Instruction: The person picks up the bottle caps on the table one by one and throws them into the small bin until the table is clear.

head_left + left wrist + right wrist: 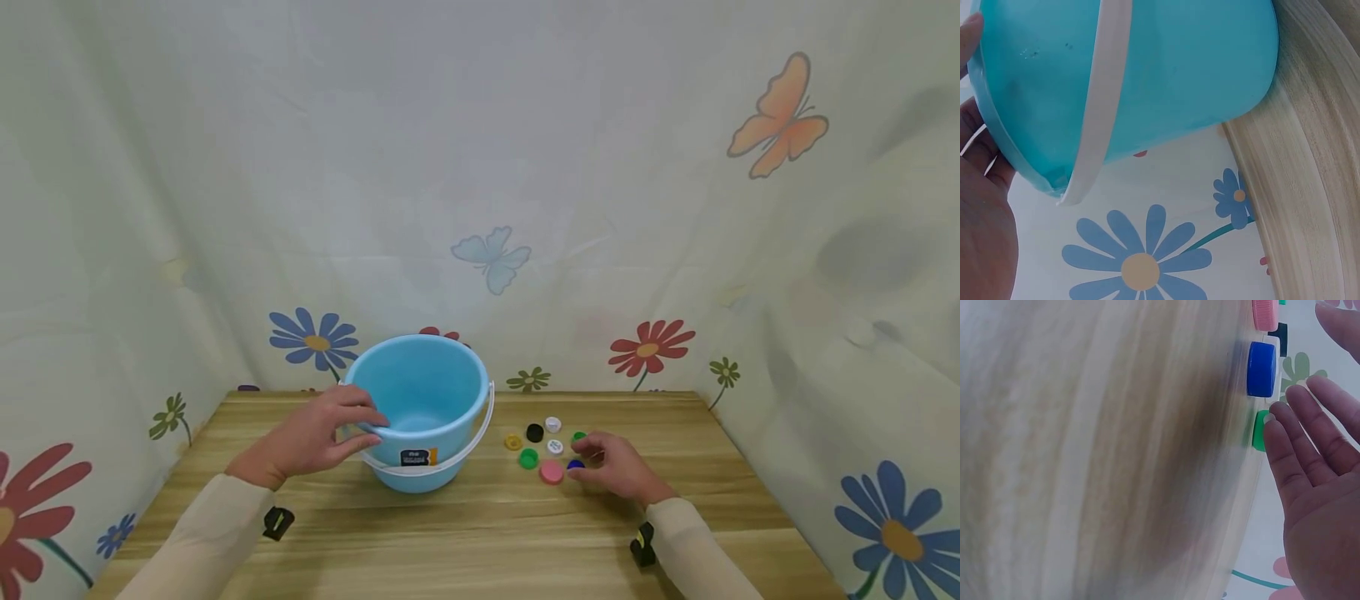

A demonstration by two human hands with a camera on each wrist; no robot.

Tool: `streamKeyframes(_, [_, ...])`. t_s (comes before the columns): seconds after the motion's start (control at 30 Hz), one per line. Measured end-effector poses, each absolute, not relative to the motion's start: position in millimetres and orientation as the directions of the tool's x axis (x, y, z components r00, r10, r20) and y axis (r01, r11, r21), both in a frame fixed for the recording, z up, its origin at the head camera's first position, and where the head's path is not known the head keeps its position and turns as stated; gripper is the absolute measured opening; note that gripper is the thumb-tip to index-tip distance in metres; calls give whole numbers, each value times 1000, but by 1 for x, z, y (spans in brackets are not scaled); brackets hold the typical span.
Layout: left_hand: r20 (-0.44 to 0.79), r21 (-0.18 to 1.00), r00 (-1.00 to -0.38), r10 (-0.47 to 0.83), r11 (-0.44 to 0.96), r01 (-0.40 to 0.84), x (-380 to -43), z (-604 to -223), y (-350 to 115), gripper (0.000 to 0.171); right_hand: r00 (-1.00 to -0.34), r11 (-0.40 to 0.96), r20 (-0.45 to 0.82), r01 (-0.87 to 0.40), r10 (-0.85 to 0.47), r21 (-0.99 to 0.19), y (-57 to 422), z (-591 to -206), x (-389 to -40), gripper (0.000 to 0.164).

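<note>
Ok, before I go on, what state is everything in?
Bucket: upright, open on top.
White handle: swung down on the near side.
Blue cap: on the table, not held.
Pink cap: lying flat.
Black cap: lying flat.
Yellow cap: lying flat.
White caps: both lying flat.
Green caps: two, one partly hidden.
Left grip: holding bucket rim.
Right grip: holding nothing.

gripping blue bucket by rim with left hand — white handle across its side, wood tabletop, blue-flower backdrop
</note>
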State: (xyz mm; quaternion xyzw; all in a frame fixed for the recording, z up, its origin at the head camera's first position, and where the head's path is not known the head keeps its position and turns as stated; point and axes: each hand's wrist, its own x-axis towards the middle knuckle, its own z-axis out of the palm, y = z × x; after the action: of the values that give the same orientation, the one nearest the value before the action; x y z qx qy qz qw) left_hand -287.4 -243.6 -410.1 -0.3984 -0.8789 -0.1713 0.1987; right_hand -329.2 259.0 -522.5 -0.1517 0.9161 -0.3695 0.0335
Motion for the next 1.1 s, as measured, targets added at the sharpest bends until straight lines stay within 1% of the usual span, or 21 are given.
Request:
streamKeyframes(0.2, [482, 147, -609, 630, 627, 765, -285, -409, -243, 21, -949, 677, 55, -262, -310, -688, 259, -524, -330, 43])
streamKeyframes(0.47, [485, 136, -588, 648, 608, 782, -287, -409, -244, 19, -938, 669, 65, -291, -341, -684, 260, -527, -333, 44])
streamKeyframes(0.83, [479, 127, -571, 667, 591, 797, -287, -407, -244, 22, -954, 710, 8, -228, -298, -666, 256, -524, -332, 43])
streamKeyframes(1.1, [464, 135, -578, 671, 591, 795, -286, -409, -246, 22, -966, 738, -29, -175, -255, -651, 254, -524, -331, 44])
